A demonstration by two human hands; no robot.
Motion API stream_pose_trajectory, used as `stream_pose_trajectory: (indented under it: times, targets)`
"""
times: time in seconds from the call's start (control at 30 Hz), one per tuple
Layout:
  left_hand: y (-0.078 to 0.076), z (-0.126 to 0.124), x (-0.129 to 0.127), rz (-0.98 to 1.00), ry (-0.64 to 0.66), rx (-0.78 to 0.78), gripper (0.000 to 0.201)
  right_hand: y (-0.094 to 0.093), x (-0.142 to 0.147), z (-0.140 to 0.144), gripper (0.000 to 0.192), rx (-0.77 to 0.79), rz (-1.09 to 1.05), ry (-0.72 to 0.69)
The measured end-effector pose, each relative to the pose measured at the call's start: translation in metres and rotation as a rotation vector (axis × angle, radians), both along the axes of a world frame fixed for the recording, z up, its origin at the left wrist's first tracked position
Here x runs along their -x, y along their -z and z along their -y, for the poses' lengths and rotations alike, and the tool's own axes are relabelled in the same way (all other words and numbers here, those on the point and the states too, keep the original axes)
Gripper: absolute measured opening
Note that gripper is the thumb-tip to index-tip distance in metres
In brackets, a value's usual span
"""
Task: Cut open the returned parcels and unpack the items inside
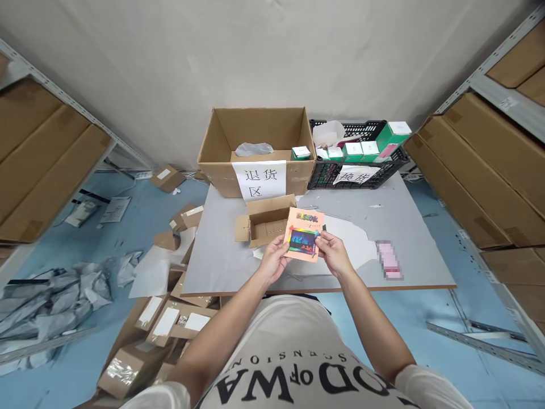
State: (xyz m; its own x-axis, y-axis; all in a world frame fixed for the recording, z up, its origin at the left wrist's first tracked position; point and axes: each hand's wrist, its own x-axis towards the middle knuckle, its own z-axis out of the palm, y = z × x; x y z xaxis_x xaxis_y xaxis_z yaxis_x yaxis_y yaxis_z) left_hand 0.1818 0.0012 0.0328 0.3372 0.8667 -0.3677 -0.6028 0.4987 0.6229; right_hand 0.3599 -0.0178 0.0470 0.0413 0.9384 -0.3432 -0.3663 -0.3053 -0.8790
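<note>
Both hands, left hand (272,262) and right hand (333,254), grip an orange card (304,234) by its edges above the desk (221,250), near a small open box (264,220).

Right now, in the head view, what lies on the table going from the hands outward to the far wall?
Orange card held by left hand and right hand → small open carton → large open box with paper sign.
</note>
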Motion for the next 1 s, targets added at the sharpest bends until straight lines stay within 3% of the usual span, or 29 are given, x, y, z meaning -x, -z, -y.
stream_pose_trajectory:
  times: [0.37,0.67,0.87,1.0]
  targets:
    - [-0.004,-0.012,0.004,-0.196,0.095,-0.021,0.05,-0.002,-0.02,-0.002,0.055,0.009,0.105,-0.107]
    - [-0.001,-0.014,0.0,-0.173,0.096,-0.031,0.051,-0.003,-0.025,-0.004,0.053,0.04,-0.02,-0.138]
    - [0.004,-0.018,-0.007,-0.15,0.101,-0.042,0.053,-0.001,-0.026,-0.002,0.06,-0.012,-0.036,-0.118]
    - [0.006,-0.012,-0.02,-0.292,-0.018,-0.104,0.062,0.002,-0.017,0.003,0.062,-0.071,0.12,-0.008]
